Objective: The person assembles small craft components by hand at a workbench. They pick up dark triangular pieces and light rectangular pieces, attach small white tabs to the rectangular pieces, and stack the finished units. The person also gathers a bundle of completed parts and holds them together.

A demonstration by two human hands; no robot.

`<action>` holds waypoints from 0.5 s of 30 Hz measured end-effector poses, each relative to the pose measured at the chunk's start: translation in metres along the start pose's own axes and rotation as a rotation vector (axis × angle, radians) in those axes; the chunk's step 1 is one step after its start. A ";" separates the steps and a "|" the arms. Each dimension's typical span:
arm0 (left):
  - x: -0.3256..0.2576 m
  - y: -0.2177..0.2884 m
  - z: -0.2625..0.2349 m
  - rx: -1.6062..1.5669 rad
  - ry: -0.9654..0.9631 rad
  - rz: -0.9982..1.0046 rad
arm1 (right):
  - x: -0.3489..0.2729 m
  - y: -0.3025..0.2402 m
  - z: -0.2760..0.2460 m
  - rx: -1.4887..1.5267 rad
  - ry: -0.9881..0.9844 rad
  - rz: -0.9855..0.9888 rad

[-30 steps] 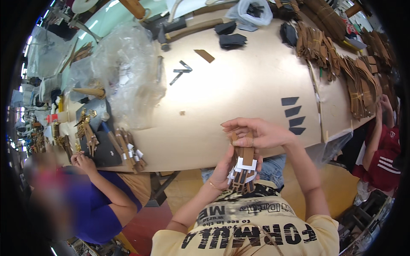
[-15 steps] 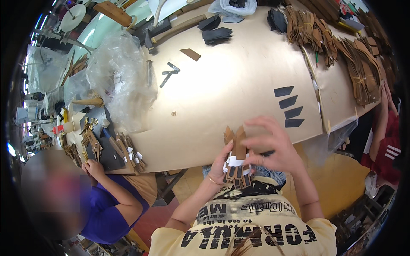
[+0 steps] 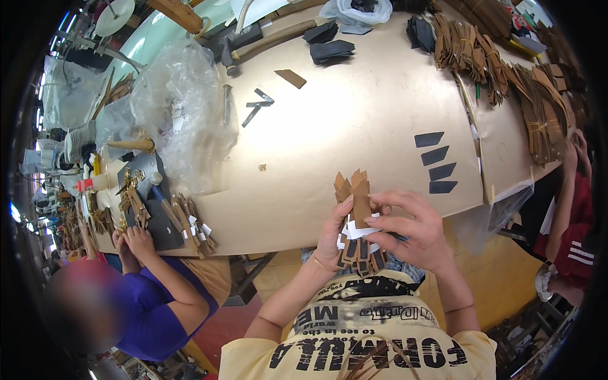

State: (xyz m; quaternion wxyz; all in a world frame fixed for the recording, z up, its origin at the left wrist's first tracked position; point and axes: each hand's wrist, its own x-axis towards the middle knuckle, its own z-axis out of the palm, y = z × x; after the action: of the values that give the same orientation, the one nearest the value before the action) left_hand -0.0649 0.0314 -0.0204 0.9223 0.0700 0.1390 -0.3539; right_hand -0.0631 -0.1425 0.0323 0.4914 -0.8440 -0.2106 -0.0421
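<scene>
At the table's near edge, my left hand [image 3: 332, 232] is wrapped round a bundle of brown leather straps [image 3: 360, 201]. Their pointed ends face away from me. White paper tags [image 3: 362, 230] sit around the middle of the bundle, and dark patches show on the near ends. My right hand [image 3: 408, 229] is closed at the bundle's right side, its fingertips pinching around a strap and the white paper. Something small and dark shows behind its fingers; I cannot make out what. Several black slanted pieces [image 3: 434, 154] lie in a column beyond my right hand.
A hammer [image 3: 229, 58], stacked black pieces [image 3: 332, 52] and thin dark strips [image 3: 256, 109] lie farther back. Clear plastic [image 3: 183, 120] is heaped left. Tied brown leather bundles [image 3: 465, 47] line the far right. A co-worker's hands [image 3: 138, 242] handle straps at left; another person [image 3: 570, 215] stands right.
My right hand has come down from above the bundle, and its spread fingers have closed on the strap and white paper. The left hand keeps its hold. The co-worker's second hand has come into view.
</scene>
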 end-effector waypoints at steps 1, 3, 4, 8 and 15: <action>0.000 0.000 -0.001 0.005 0.001 -0.008 | -0.001 -0.001 0.001 0.017 0.011 0.017; 0.000 0.000 -0.002 0.018 0.002 -0.016 | -0.002 -0.001 0.003 0.068 0.048 0.041; -0.001 0.000 -0.003 0.026 0.004 -0.016 | -0.003 -0.001 0.004 0.034 0.042 0.017; -0.004 -0.001 -0.003 0.041 0.078 -0.027 | -0.002 -0.001 0.008 -0.023 0.046 0.027; -0.003 -0.001 -0.005 0.075 0.075 -0.025 | -0.003 -0.004 0.006 -0.014 -0.019 0.085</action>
State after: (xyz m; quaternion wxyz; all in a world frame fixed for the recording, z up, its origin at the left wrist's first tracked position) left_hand -0.0689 0.0332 -0.0247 0.9087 0.1158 0.1608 -0.3675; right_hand -0.0679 -0.1366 0.0313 0.4847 -0.8561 -0.1788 -0.0148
